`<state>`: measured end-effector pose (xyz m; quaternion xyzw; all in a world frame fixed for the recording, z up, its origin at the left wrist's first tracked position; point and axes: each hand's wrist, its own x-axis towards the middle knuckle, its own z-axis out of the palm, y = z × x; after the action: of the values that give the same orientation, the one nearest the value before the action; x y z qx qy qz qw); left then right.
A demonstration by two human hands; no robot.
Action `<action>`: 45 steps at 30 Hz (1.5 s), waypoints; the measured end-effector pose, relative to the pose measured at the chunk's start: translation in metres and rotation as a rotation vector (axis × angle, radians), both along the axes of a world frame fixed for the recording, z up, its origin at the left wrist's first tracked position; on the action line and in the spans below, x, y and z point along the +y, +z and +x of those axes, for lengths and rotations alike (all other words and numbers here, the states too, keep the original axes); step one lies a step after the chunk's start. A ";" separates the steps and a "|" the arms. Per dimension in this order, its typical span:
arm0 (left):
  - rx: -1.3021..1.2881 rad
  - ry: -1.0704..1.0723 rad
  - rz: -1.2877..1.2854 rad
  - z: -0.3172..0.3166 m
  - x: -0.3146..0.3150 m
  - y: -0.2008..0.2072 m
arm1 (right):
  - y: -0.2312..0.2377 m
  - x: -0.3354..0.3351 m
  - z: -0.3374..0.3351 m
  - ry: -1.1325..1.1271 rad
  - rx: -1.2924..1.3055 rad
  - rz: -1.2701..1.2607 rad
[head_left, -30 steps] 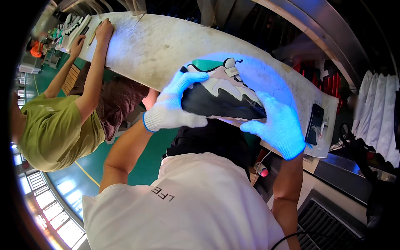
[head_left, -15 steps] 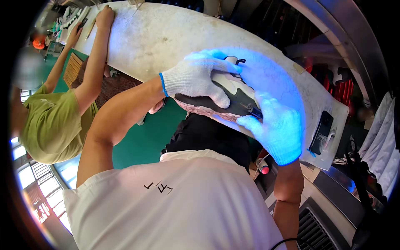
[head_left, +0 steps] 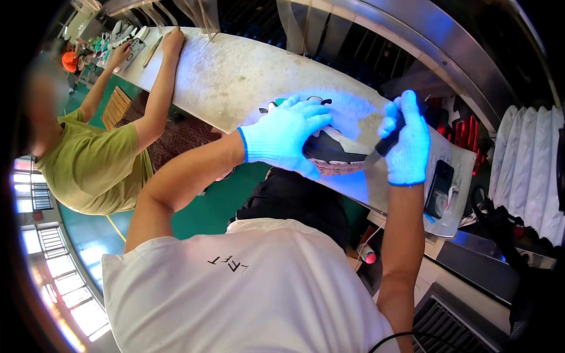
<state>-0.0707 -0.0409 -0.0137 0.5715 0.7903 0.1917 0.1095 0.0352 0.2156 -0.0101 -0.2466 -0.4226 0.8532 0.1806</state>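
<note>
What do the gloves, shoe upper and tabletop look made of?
Gloves: likely knitted yarn, matte, judging by the close fit and ribbed cuffs; fibre unclear.
Shoe upper: dark and pale panels look smooth; perhaps synthetic leather or textile, blue light obscures it.
Tabletop: flat, pale, stained, mostly matte; maybe laminate or stone, can't tell.

Near the worktop's point(head_left: 247, 65) right end, a dark phone point(head_left: 440, 187) is lying. A slim stick-like tool point(head_left: 152, 53) is resting toward the left end, where several shoes point(head_left: 120, 34) are standing close by. A co-worker point(head_left: 97, 167) in a green shirt is sitting along the front edge, leftward. Beyond the right end, white folded material point(head_left: 529, 165) is hanging in long pleats.
</note>
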 end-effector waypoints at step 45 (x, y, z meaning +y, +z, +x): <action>-0.192 -0.065 0.166 0.037 0.063 0.038 | -0.094 0.009 0.085 -0.208 -0.242 0.302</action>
<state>-0.0337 0.0217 0.0244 0.5829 0.7387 0.3068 0.1430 0.1199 0.2247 -0.1043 -0.3596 -0.5363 0.7212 0.2506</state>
